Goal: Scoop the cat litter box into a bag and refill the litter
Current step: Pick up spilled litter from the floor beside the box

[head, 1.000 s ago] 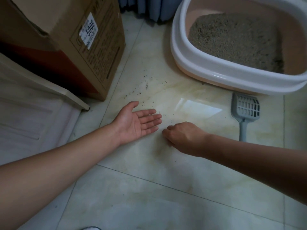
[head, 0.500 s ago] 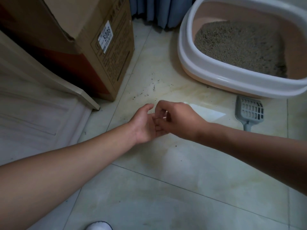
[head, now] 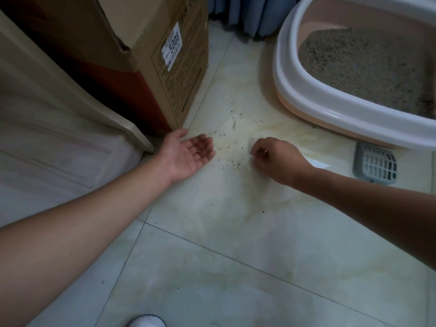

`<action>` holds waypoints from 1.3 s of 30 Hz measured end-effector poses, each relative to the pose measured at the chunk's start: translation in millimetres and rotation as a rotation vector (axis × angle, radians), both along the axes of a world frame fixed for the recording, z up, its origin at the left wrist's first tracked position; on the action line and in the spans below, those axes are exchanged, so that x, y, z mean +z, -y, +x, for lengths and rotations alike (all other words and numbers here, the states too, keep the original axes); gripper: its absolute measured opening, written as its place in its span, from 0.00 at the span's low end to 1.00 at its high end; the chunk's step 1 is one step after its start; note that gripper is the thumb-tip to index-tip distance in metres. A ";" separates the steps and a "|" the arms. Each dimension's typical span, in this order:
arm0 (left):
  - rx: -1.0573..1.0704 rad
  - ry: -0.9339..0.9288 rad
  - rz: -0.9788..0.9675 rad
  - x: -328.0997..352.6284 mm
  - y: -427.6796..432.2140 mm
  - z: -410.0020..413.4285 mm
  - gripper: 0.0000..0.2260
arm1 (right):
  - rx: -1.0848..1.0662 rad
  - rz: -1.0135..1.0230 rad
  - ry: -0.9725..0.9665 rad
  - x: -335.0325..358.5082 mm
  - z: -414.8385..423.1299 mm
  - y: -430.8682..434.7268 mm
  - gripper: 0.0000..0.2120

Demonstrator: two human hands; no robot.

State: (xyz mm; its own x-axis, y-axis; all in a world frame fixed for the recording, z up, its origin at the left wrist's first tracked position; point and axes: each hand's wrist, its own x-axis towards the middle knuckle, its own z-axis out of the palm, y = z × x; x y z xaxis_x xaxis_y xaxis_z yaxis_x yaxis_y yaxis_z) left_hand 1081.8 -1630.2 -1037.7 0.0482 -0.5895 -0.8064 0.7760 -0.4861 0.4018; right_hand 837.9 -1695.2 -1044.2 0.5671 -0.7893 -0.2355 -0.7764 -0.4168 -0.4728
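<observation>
Grains (head: 232, 159) spilled on the floor (head: 212, 267) beside the box (head: 306, 95) are being pinched by the curled right hand (head: 273, 159) and are best being dropped into the flat, wide-open left hand (head: 186, 154), kept close and level.

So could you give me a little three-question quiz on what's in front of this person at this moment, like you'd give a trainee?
1. True or false: the grey scoop is lying inside the litter box.
2. Which hand lies palm up on the floor? A. left hand B. right hand C. both hands
3. Fill in: the scattered litter grains lie on the floor between the cardboard box and the ____.

Key
1. False; it lies on the tiles just outside the box.
2. A
3. litter box
</observation>
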 end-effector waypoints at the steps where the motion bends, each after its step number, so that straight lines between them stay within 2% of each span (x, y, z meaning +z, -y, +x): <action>1: 0.019 0.003 -0.001 -0.2 2.5 5.0 0.17 | 0.017 -0.009 -0.024 -2.7 2.4 2.9 0.06; 3: 0.037 0.009 -0.006 -1.4 4.9 9.7 0.16 | 0.072 -0.021 -0.058 -4.5 11.6 6.9 0.05; 7: 0.003 0.001 -0.004 -6.4 2.6 4.5 0.18 | 0.309 -0.047 -0.123 -3.4 35.5 3.1 0.13; 10: -0.008 -0.003 0.000 -8.2 1.5 2.5 0.19 | 0.400 -0.105 -0.139 -6.1 46.1 -6.1 0.10; 13: -0.020 -0.004 -0.006 -7.4 1.8 3.9 0.18 | 0.379 -0.133 -0.127 -8.0 48.8 -9.0 0.05; 20: -0.018 0.006 0.003 -10.3 -2.2 4.7 0.18 | 0.243 -0.130 -0.017 -5.1 29.6 -7.6 0.05; 25: -0.008 0.026 0.016 -11.1 -3.7 4.9 0.18 | 0.067 -0.071 -0.072 -5.1 20.0 6.8 0.12; 30: -0.008 0.022 0.022 -8.8 -3.6 5.2 0.17 | 0.125 -0.101 -0.102 -4.5 36.8 9.8 0.03; 34: -0.007 0.033 0.015 -7.6 -5.7 6.9 0.17 | 0.192 -0.147 -0.083 -8.1 47.9 6.2 0.07; 39: -0.003 0.051 0.039 -10.9 -12.7 5.0 0.17 | 0.206 -0.172 0.011 -6.2 68.2 8.8 0.04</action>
State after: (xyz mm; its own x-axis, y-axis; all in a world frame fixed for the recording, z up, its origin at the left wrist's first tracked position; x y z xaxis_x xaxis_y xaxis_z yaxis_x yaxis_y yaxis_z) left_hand 1086.8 -1617.5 -1048.5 0.0881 -0.5581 -0.8251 0.7538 -0.5041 0.4215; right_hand 906.1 -1704.0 -1050.5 0.7215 -0.6851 -0.1004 -0.6622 -0.6401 -0.3896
